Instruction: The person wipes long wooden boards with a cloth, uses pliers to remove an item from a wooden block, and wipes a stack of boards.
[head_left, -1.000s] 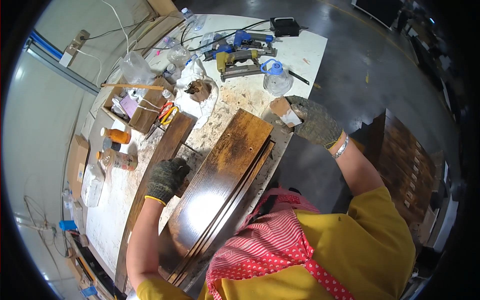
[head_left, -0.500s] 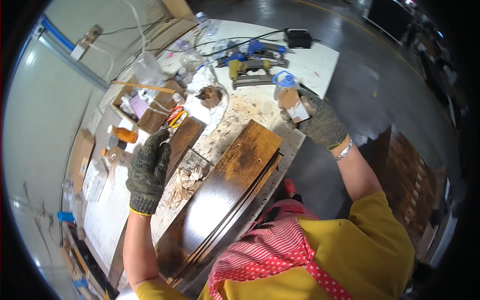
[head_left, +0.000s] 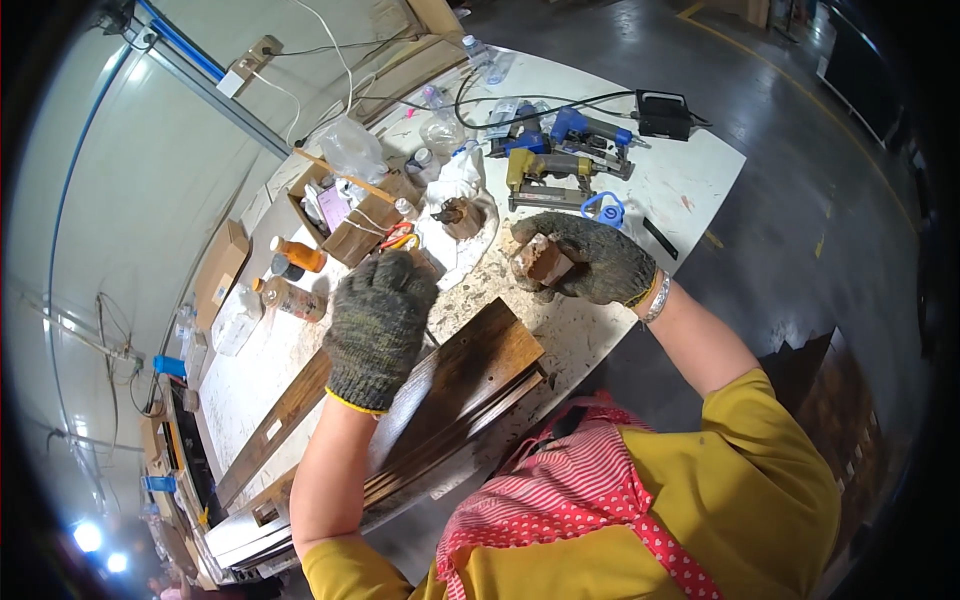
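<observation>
Both my hands wear dark knitted gloves. My right hand [head_left: 590,260] grips a small block [head_left: 540,262] with brown and whitish faces, held above the table's right side. My left hand [head_left: 380,325] is over a narrow brown plank [head_left: 275,425], back upward, fingers curled; their tips are hidden, so what they hold cannot be made out. Between my hands and nearer me lies a stack of dark brown stained boards [head_left: 480,360], the top one glossy. Ahead, a small brown-stained container [head_left: 462,218] with something dark in it stands on a white cloth [head_left: 462,180].
Nail guns [head_left: 545,170] and a black box [head_left: 663,115] with cables lie at the back. A cardboard box [head_left: 360,230] of odds and ends, orange-handled scissors [head_left: 400,237] and an orange bottle [head_left: 298,254] are ahead left. A blue-handled jug [head_left: 605,210] stands beyond my right hand.
My left hand has moved right and over the narrow plank, its fingers now curled. My right hand has turned the block and brought it lower and inward. The view has shifted too.
</observation>
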